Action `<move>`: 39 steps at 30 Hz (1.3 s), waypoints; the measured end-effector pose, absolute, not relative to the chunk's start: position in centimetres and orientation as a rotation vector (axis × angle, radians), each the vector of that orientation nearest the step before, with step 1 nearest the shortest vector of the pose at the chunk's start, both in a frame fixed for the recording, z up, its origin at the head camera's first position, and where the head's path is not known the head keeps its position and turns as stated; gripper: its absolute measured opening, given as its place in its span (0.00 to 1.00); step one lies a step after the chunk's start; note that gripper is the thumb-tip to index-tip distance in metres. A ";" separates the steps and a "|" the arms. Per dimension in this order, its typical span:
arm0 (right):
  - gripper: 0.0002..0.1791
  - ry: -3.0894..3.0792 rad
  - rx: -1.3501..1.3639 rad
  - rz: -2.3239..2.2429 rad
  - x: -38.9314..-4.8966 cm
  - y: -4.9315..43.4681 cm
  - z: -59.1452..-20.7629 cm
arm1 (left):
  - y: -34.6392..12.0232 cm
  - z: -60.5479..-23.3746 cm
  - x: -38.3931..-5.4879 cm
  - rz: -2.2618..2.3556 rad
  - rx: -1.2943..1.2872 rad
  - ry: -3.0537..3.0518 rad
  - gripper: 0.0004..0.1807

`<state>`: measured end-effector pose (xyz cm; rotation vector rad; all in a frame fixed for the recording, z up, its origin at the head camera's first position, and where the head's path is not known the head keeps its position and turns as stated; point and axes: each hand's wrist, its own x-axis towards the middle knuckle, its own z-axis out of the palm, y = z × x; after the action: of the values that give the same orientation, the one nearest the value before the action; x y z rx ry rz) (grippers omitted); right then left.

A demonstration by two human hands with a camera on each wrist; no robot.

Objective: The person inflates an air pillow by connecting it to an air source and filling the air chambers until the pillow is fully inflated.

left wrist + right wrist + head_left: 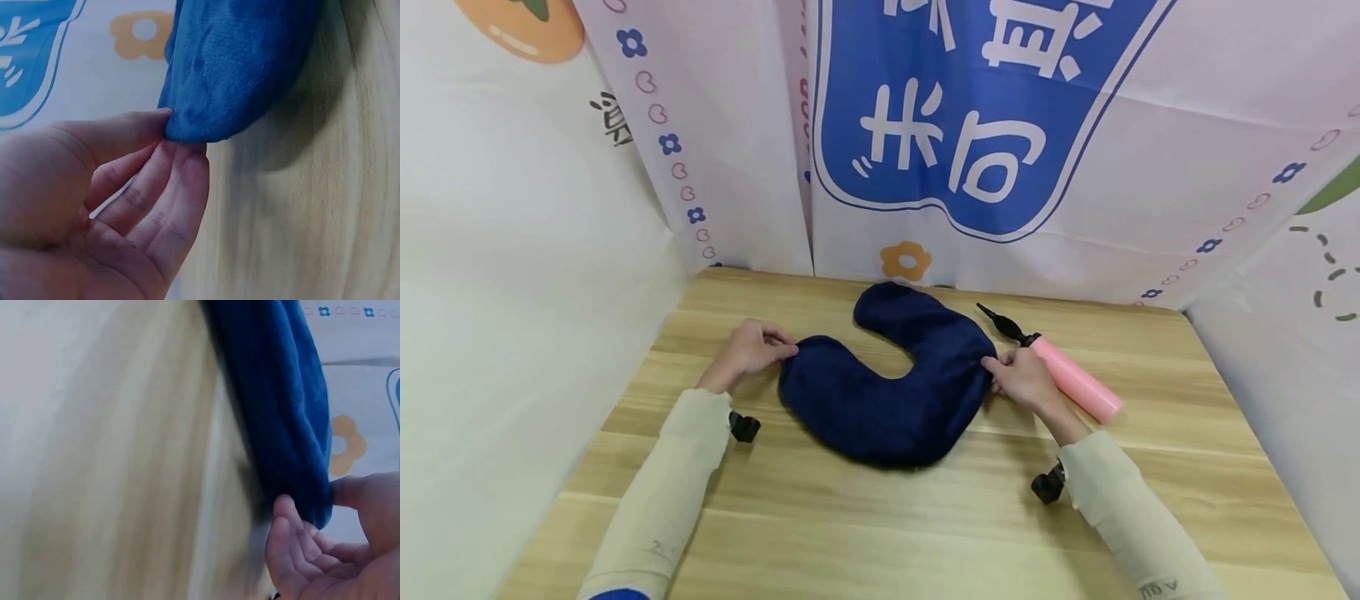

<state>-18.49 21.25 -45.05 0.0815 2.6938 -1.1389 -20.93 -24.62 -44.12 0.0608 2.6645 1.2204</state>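
Note:
A dark blue, plush U-shaped neck pillow [887, 408] looks rather flat, its opening turned toward the upper left. My left hand [756, 346] pinches the tip of one arm of the pillow. In the left wrist view, the thumb and fingertips grip that blue fabric [231, 69] at its edge. On the opposite side, my right hand [1022, 375] pinches the pillow's outer edge. The right wrist view shows the fabric [281, 412] caught between thumb and fingers, with folds running up from the grip.
Just beyond my right hand lies a pink hand pump [1078, 379] with a black nozzle, angled across the wooden table [865, 533]. White printed cloth [737, 125] hangs behind the table, and pale walls [512, 292] stand at both sides.

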 end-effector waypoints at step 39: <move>0.08 2.541 -0.704 -0.973 -6.9 14.9 -44.8 | -8.1 -43.3 -9.7 0.504 1.275 2.700 0.11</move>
<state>-6.92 14.91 -44.82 -0.7039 2.5406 -0.9727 -9.65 -8.10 -43.31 1.2747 2.7004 0.5044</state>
